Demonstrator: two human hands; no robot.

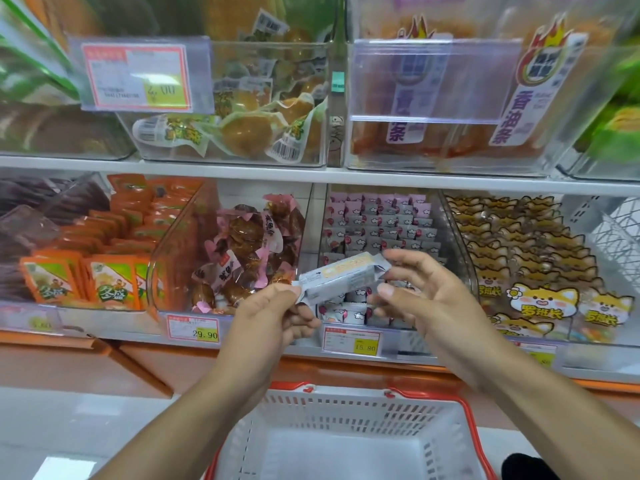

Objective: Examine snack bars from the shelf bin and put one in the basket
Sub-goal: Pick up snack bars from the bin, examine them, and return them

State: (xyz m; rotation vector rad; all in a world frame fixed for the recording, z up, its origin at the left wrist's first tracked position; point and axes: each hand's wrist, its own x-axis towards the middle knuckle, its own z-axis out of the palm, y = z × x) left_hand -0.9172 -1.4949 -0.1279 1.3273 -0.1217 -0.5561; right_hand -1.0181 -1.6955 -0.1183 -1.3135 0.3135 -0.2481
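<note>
Shop shelving fills the view: two white tiers [242,173] of clear plastic bins, four bins showing on the lower tier. From left to right these hold orange sachets [110,278], brown sweets in pink-trimmed wrappers [242,251], small pink-and-white snack packs [377,223] in tidy rows, and yellow fox-printed packets [540,299]. Three red-framed price tags with yellow patches hang along the lower shelf edge, two of them readable [193,327] [351,342].

In front of the pink-and-white bin, the two hands hold up one long silvery-white wrapped snack bar [341,277], lying nearly level and covering part of that bin's front rows. The left hand [273,317] pinches the bar's left crimped end between thumb and curled fingers. The right hand [422,289] has its fingers spread and loosely bent, thumb and fingertips touching the bar's right end.

Below, between the forearms, a white perforated shopping basket with a red rim [464,414] stands open, well apart from the bar.
</note>
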